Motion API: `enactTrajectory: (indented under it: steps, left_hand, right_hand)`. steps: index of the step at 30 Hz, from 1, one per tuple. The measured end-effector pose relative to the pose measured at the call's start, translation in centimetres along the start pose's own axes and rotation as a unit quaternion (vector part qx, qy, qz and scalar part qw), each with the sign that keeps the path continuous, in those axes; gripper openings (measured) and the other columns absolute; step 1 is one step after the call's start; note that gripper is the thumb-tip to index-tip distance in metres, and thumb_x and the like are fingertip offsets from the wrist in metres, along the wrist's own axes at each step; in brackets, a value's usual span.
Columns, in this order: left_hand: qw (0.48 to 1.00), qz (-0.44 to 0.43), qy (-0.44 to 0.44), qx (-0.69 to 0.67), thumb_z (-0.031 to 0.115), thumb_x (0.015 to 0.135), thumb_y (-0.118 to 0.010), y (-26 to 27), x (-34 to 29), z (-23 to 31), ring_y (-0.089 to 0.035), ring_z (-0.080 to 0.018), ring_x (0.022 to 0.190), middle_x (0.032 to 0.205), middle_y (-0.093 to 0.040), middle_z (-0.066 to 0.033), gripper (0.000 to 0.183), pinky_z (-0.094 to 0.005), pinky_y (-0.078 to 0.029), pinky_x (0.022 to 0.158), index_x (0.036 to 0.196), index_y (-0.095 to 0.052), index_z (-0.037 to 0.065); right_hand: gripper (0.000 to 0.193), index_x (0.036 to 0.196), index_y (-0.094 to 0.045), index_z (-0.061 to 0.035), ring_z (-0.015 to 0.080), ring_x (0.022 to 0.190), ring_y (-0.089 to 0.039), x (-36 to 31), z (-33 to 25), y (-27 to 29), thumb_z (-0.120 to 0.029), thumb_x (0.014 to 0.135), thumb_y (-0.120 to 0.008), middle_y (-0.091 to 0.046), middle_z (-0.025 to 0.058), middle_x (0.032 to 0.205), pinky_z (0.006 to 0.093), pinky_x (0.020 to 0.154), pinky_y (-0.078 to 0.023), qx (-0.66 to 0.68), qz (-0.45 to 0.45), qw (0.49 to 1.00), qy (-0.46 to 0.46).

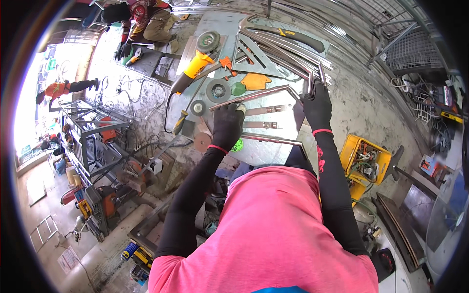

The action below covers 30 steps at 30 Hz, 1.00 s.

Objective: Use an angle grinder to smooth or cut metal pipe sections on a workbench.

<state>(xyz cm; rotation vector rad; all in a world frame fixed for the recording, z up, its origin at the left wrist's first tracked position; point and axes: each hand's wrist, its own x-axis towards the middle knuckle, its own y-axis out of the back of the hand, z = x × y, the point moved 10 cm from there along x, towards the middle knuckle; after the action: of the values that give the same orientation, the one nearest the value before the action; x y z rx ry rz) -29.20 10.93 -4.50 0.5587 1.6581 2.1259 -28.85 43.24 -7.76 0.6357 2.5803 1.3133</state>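
Both hands wear black gloves over a metal-topped worktable. My left hand is closed at the left end of a bent, shiny metal frame; a small pale thing shows by its thumb, its kind unclear. At the frame's right corner, my right hand is closed around short metal tubes that stick up past the fingers. Two flat metal strips lie between the hands. Beyond my left hand are a yellow angle grinder, a grinding disc and an orange flat piece.
At the table's far side lie a handsaw, a triangular square and long metal tubes. A yellow crate of tools stands to the right. One person crouches far left; another is beyond. Cables trail across the floor.
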Motion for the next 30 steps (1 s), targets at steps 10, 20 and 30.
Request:
enactTrajectory:
  steps: [10, 20, 30]
  left_hand:
    - [1.000, -0.011, 0.026, -0.014, 0.016, 0.090, -0.080, 2.2, 0.2, -1.2, -0.070, -0.0396, 0.111, 0.113, -0.074, -0.0139, 0.026, -0.0531, -0.053, 0.091, 0.115, -0.081, 0.008]
    - [0.995, 0.003, 0.052, 0.083, 0.027, 0.093, -0.081, 0.5, 3.1, -0.6, -0.069, -0.0346, 0.107, 0.115, -0.070, -0.0108, 0.036, -0.0521, -0.051, 0.088, 0.125, -0.076, 0.011]
    - [0.991, -0.031, -0.042, 0.127, 0.021, 0.094, -0.076, -0.6, 2.2, 0.3, -0.066, -0.0303, 0.099, 0.101, -0.067, -0.0081, 0.019, -0.0494, -0.048, 0.086, 0.112, -0.078, 0.014]
  right_hand:
    - [0.047, 0.137, -0.070, -0.0138, 0.0379, 0.106, -0.076, -6.4, 0.1, 1.2, -0.022, 0.093, -0.085, -0.074, 0.0144, 0.120, 0.0509, 0.091, -0.061, 0.018, 0.051, 0.998, 0.010]
    - [0.041, 0.122, -0.075, -0.0096, 0.0371, 0.100, -0.075, -7.4, -1.1, 2.0, -0.027, 0.088, -0.089, -0.073, 0.0140, 0.111, 0.0508, 0.085, -0.060, -0.027, 0.096, 0.992, 0.071]
    - [0.038, 0.117, -0.078, -0.0108, 0.0359, 0.096, -0.076, -10.4, 2.8, 0.1, -0.033, 0.089, -0.091, -0.074, 0.0134, 0.106, 0.0481, 0.083, -0.060, 0.008, -0.120, 0.992, -0.028]
